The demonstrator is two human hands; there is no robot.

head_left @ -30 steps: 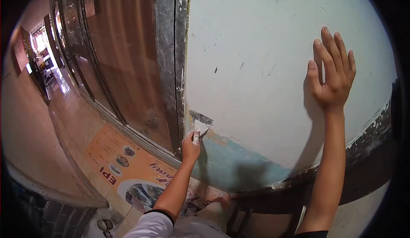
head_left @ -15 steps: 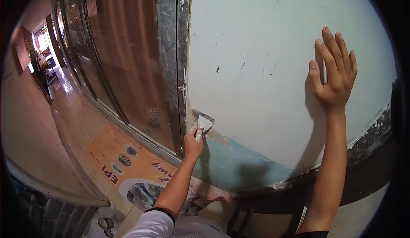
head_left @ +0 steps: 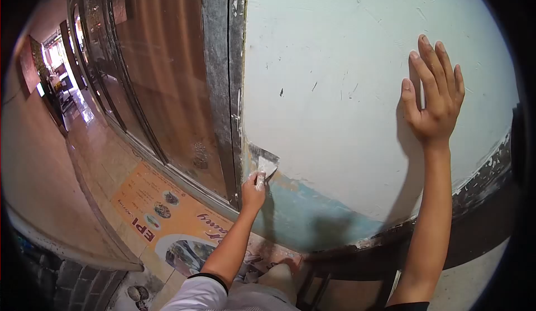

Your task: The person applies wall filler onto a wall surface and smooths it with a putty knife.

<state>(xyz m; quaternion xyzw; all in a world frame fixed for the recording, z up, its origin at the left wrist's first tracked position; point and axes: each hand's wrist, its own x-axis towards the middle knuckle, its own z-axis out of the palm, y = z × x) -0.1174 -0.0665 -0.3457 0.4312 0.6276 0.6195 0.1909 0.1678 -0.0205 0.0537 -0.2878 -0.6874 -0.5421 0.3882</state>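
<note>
Head view. White-painted wall [head_left: 335, 43] fills the upper right of the field, its surface marked with small dark nicks and scratches. Along its lower part runs a bare blue patch [head_left: 301, 213], and beneath that a dark band [head_left: 480, 185] with flaked white edges. At the wall's left edge stands a worn metal frame [head_left: 223, 87], upright, adjoining a glass door [head_left: 162, 71] with a brown curtain behind it. On the floor [head_left: 95, 154] in front of the door lies an orange banner [head_left: 162, 210] printed with food pictures and lettering; a corridor recedes to the far left.

Left hand [head_left: 252, 191], on a bare forearm with a white sleeve at the elbow, is raised to the foot of the wall just beside the frame. Its fingers are curled tight around the handle of a scraper [head_left: 267, 167], the thumb side smeared white. The scraper's pale blade points up and to the right and lies against the wall where white paint meets the blue patch, below a short dark strip.

Right hand [head_left: 434, 101] is well apart from the left, higher and to the right. Its palm is pressed flat on the white wall, fingers straight, pointing upward and held close together, thumb slightly out. It casts a shadow to its left.
</note>
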